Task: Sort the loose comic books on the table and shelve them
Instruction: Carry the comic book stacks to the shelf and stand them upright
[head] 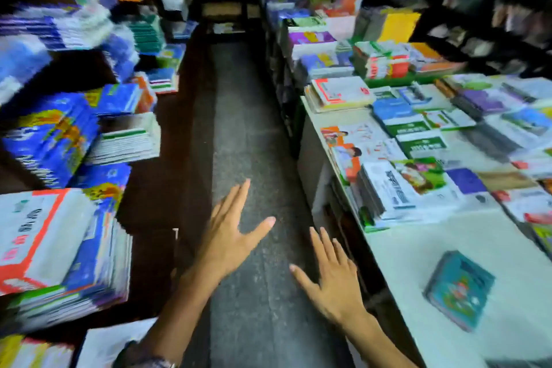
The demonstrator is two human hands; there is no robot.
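Observation:
Both of my hands hover over the grey aisle floor with fingers spread, holding nothing. My left hand (231, 233) is at centre, my right hand (330, 275) just beside the white table's (418, 248) left edge. A loose teal comic book (460, 290) lies flat and alone on the table's near bare part, to the right of my right hand. Farther along the table lie many more books in stacks and rows (397, 188). The picture is blurred by motion.
Dark shelves on the left carry tall stacks of blue and white books (59, 134). More book piles (325, 48) line the table's far end, and dark bookshelves (478, 9) stand behind at the right. The narrow aisle (239, 113) runs straight ahead between them.

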